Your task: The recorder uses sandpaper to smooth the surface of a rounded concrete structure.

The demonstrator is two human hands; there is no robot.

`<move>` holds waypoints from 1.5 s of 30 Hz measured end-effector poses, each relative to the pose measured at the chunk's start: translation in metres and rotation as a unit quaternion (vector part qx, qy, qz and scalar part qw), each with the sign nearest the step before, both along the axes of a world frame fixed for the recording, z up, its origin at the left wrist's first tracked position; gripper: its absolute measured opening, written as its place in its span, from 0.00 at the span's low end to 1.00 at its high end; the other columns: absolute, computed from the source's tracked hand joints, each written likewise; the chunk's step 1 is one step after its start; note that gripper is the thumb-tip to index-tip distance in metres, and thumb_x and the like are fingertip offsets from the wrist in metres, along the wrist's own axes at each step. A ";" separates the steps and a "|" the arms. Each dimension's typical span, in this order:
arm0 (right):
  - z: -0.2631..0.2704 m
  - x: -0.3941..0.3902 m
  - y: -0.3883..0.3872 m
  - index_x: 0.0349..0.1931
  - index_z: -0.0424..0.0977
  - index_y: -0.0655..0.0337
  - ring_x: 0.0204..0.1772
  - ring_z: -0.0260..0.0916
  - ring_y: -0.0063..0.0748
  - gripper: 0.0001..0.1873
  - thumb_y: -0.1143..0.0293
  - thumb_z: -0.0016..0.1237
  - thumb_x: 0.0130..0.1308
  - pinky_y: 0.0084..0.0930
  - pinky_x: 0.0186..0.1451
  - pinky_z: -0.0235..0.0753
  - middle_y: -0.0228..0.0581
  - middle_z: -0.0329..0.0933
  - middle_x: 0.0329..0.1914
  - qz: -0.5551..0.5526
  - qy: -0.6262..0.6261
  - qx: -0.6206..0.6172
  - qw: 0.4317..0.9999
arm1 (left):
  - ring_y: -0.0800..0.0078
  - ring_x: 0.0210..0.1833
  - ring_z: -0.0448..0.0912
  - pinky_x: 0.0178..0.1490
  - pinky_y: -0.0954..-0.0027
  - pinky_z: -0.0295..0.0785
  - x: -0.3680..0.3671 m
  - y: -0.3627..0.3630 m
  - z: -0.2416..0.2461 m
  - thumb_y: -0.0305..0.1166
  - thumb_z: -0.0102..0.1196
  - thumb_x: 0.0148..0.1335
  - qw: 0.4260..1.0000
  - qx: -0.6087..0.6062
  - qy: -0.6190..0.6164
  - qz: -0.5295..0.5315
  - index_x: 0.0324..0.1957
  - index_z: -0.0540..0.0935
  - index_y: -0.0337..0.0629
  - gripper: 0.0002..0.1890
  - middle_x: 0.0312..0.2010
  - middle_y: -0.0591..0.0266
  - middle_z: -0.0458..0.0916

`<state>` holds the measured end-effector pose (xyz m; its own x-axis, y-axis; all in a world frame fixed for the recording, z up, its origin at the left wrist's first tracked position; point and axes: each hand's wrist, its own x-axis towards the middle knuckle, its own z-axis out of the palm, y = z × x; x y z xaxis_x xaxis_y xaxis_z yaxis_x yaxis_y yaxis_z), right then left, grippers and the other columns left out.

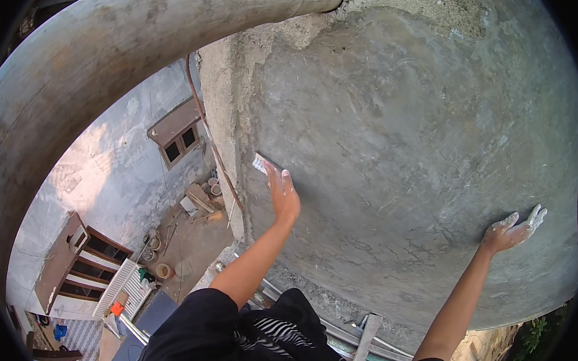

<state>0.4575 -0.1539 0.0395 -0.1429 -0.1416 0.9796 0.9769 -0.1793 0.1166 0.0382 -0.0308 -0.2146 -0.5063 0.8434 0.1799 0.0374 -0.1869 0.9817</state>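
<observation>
A grey cement-plastered wall curves across the view in front of me, with streaks and fine cracks in its lower part. My left hand is up near the wall's left edge and grips a small flat piece, perhaps folded sandpaper, whose pale face seems to bear printing. It lies at or very close to the plaster. Far to the right, my right hand is raised beside the wall with fingers apart and nothing in it. Whether its palm touches the wall I cannot tell. White dust coats the fingers of both hands.
A thick concrete beam bends overhead at the left. A rusty rod leans along the wall's rough edge. Poles and a wooden plank lie below me. Far down is a yard with buckets and boards.
</observation>
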 end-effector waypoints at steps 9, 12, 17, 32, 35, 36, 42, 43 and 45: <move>0.002 -0.006 0.006 0.69 0.65 0.68 0.78 0.55 0.59 0.33 0.48 0.34 0.79 0.50 0.79 0.51 0.58 0.60 0.76 0.013 -0.002 0.003 1.000 | 0.57 0.83 0.39 0.82 0.62 0.35 -0.018 0.022 -0.019 0.47 0.32 0.79 0.979 -0.136 -0.149 0.034 0.78 0.39 0.34 0.37 0.81 0.49 0.34; 0.001 0.000 -0.001 0.69 0.64 0.68 0.78 0.55 0.59 0.33 0.48 0.34 0.79 0.50 0.79 0.51 0.58 0.60 0.76 0.001 -0.004 0.000 1.000 | 0.57 0.83 0.39 0.82 0.62 0.36 -0.006 0.007 0.001 0.47 0.32 0.79 0.999 -0.010 -0.049 0.000 0.77 0.38 0.31 0.38 0.81 0.47 0.34; 0.005 -0.011 0.007 0.69 0.65 0.69 0.78 0.55 0.59 0.33 0.49 0.34 0.78 0.50 0.79 0.51 0.59 0.61 0.75 0.021 -0.009 0.007 1.000 | 0.58 0.83 0.38 0.82 0.63 0.36 -0.018 0.019 -0.024 0.46 0.33 0.79 0.997 0.019 -0.050 0.053 0.78 0.40 0.32 0.37 0.81 0.50 0.35; 0.003 -0.007 0.002 0.69 0.65 0.68 0.78 0.55 0.59 0.32 0.50 0.34 0.78 0.50 0.79 0.51 0.59 0.61 0.76 0.014 -0.005 0.005 1.000 | 0.53 0.83 0.37 0.82 0.60 0.34 -0.013 0.011 -0.015 0.43 0.34 0.78 0.994 -0.078 -0.078 -0.010 0.77 0.38 0.28 0.38 0.81 0.47 0.32; 0.001 -0.001 -0.003 0.69 0.65 0.68 0.78 0.55 0.59 0.32 0.50 0.34 0.78 0.51 0.79 0.52 0.59 0.61 0.76 0.004 -0.002 0.000 1.000 | 0.55 0.83 0.36 0.82 0.62 0.34 -0.006 -0.001 -0.003 0.44 0.34 0.79 0.997 0.033 0.055 -0.033 0.77 0.37 0.29 0.38 0.81 0.46 0.32; 0.002 0.001 -0.006 0.69 0.65 0.68 0.78 0.55 0.59 0.32 0.49 0.34 0.78 0.51 0.79 0.52 0.58 0.61 0.76 0.002 -0.006 0.001 1.000 | 0.55 0.83 0.36 0.82 0.62 0.34 -0.003 -0.004 0.003 0.43 0.35 0.78 0.991 0.079 0.098 -0.042 0.77 0.37 0.29 0.38 0.81 0.46 0.32; 0.002 -0.008 0.005 0.69 0.65 0.69 0.78 0.56 0.59 0.32 0.50 0.35 0.78 0.51 0.79 0.52 0.59 0.61 0.75 0.012 -0.013 0.006 1.000 | 0.52 0.83 0.37 0.82 0.58 0.35 -0.019 0.010 -0.016 0.41 0.37 0.78 0.983 -0.127 -0.131 -0.014 0.77 0.40 0.29 0.37 0.81 0.44 0.35; 0.001 -0.005 0.003 0.69 0.65 0.69 0.78 0.56 0.59 0.32 0.50 0.35 0.78 0.51 0.79 0.52 0.59 0.61 0.75 0.010 -0.014 0.004 1.000 | 0.52 0.83 0.37 0.82 0.58 0.35 -0.016 0.007 -0.011 0.41 0.37 0.78 0.983 -0.129 -0.131 -0.016 0.77 0.40 0.29 0.37 0.81 0.44 0.35; 0.001 -0.002 0.000 0.69 0.65 0.70 0.78 0.55 0.60 0.33 0.50 0.34 0.78 0.51 0.79 0.52 0.60 0.61 0.75 -0.001 0.003 0.001 1.000 | 0.55 0.83 0.38 0.82 0.61 0.35 -0.010 0.002 -0.004 0.42 0.36 0.79 0.990 0.087 0.110 -0.006 0.78 0.39 0.30 0.37 0.81 0.45 0.35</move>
<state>0.4550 -0.1540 0.0406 -0.1376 -0.1437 0.9800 0.9773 -0.1807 0.1107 0.0279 -0.0292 -0.2190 -0.4287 0.7963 0.4267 0.2426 -0.3535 0.9034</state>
